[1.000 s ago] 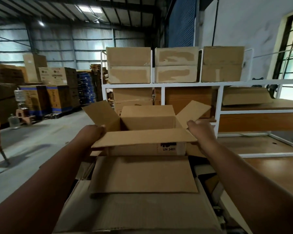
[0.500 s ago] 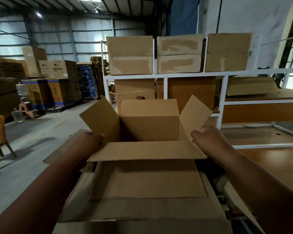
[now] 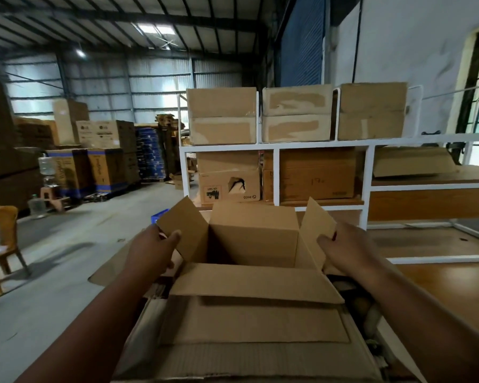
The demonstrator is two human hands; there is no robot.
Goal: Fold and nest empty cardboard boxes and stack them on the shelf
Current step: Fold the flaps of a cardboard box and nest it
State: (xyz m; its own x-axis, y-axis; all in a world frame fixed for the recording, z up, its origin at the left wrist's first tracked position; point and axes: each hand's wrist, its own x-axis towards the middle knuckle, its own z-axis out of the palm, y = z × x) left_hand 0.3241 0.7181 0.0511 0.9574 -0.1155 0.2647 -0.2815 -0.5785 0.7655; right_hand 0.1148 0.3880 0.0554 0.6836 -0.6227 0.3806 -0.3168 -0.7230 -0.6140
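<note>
Your left hand (image 3: 152, 251) grips the left side flap of an open cardboard box (image 3: 253, 244), thumb curled over its edge; your right hand (image 3: 346, 251) pinches the right flap, both flaps standing up. The box sits w/ its near flap folded toward you on flattened cardboard (image 3: 249, 352), in front of a white shelf (image 3: 320, 145) stacked w/ closed boxes.

A single head-worn wide-angle camera looks forward and slightly down, close over the open box (image 3: 253, 252), facing the white shelf (image 3: 274, 147) beyond.
</note>
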